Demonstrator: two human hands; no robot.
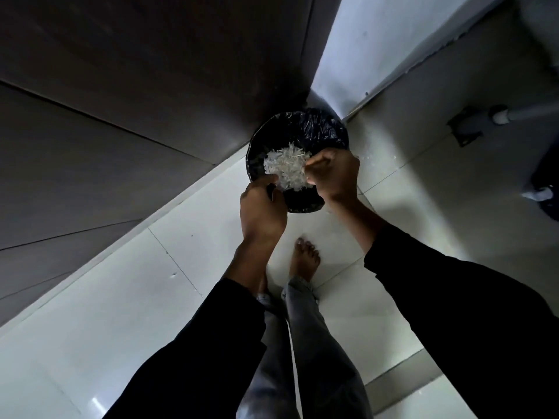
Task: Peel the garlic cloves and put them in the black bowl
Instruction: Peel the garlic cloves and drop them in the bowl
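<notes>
While you stand over the lined bin [298, 160] in the corner, your left hand [262, 208] grips a dark rim at the bin's near edge; whether that is the black bowl I cannot tell. Your right hand [334, 173], curled just beside the bin's right side, seems to be pushing the pale garlic skins [286, 170] down into it, though what its fingers hold is hidden. Peeling looks finished and this is the clearing-up, I judge. No peeled cloves are visible. No label or writing is readable anywhere around the bin.
</notes>
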